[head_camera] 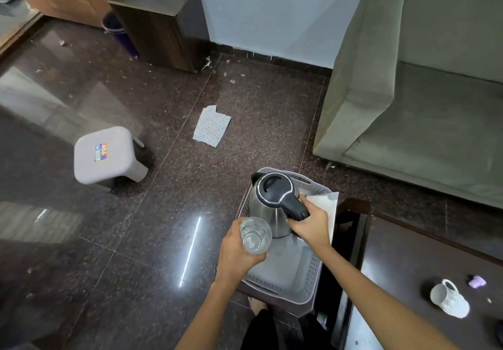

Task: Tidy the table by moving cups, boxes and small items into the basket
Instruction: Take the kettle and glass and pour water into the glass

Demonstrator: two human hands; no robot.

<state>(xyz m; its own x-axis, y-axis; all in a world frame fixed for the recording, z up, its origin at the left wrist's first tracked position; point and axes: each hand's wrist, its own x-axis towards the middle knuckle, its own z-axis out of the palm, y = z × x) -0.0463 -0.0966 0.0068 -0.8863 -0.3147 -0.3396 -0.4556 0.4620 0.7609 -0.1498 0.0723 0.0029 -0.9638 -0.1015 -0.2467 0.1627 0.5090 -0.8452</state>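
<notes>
The right hand (309,227) curls around the black handle of a steel kettle (272,202), which stands upright over the far half of the grey basket (310,276); whether its base touches the basket floor cannot be told. The kettle's spout points away from the person and to the left, its handle back towards the right hand. The left hand (239,251) grips a clear glass (255,236) from the side, mouth up and tipped slightly towards the camera, held over the basket's left edge just in front of the kettle. A white sheet of paper (325,211) leans in the basket on the right, behind the right hand. The basket sits on a dark low stand, long axis running away from the person. Right of the basket is a dark table (408,262), where a white cup (449,299) lies on its side, mouth pointing away, with a small purple item (477,281) near it. Beyond the basket, on the floor, lies a patterned scrap of paper (211,126); far left of it stands a grey stool (107,156). A green sofa (408,99) stands to the basket's far right.
</notes>
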